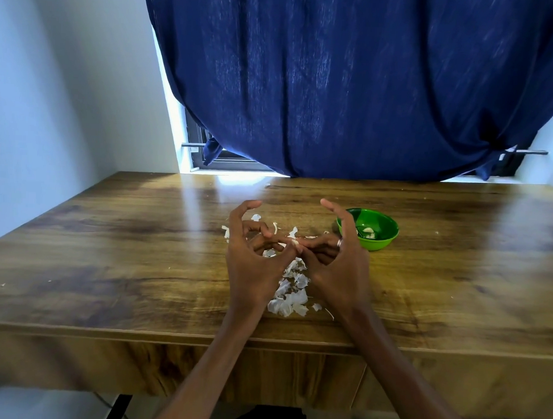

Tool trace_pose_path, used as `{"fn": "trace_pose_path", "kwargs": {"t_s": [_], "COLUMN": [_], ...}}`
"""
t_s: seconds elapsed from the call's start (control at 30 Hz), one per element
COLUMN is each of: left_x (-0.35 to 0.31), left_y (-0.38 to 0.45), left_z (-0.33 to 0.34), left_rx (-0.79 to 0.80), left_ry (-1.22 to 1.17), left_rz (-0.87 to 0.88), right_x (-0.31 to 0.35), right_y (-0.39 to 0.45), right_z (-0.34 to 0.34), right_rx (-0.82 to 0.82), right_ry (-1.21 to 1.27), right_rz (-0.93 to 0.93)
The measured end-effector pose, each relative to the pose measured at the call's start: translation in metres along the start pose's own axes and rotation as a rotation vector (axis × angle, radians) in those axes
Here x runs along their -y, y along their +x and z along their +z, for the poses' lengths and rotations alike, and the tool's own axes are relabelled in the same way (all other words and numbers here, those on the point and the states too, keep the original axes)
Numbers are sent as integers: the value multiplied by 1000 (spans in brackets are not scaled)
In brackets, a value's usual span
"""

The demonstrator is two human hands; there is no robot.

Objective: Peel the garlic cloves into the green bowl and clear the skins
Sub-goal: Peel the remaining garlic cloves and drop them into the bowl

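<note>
- Hands meet above the desk [110,250]: left hand [251,265] and right hand [339,268] fingers pinch a garlic clove [295,242].
- Skins [289,296] lie beneath; green bowl [383,241] sits right.

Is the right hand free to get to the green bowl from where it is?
Probably yes. The green bowl sits just beyond the right hand with nothing between them, though that hand and the left hand are both pinching a garlic clove.

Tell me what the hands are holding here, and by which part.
Both hands, left hand and right hand, pinch a small garlic clove between their fingertips above the skins; which part of it cannot be told.
</note>
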State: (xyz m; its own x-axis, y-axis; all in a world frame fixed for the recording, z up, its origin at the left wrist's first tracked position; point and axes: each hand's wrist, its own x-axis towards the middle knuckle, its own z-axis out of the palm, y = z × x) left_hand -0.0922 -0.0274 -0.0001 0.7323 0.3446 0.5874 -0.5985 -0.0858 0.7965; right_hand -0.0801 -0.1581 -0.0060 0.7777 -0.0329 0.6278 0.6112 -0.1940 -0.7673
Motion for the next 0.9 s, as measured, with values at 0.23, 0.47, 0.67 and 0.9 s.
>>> {"fn": "trace_pose_path", "kwargs": {"t_s": [0.23,0.47,0.67,0.9], "left_x": [2,2,2,-3], "left_y": [1,1,1,-2], "left_z": [-2,-4,-2,0], "left_rx": [-29,-37,-55,-47], "left_ry": [65,94,112,102], "left_rz": [-19,-53,-58,-72], "right_x": [-1,-2,-1,-1], "right_y": [-1,-2,-3,-2], "right_z": [1,2,3,3], "right_rx": [0,7,4,-33], "right_ry": [-60,-117,-111,-136], "right_rz": [-42,-61,-56,-36]}}
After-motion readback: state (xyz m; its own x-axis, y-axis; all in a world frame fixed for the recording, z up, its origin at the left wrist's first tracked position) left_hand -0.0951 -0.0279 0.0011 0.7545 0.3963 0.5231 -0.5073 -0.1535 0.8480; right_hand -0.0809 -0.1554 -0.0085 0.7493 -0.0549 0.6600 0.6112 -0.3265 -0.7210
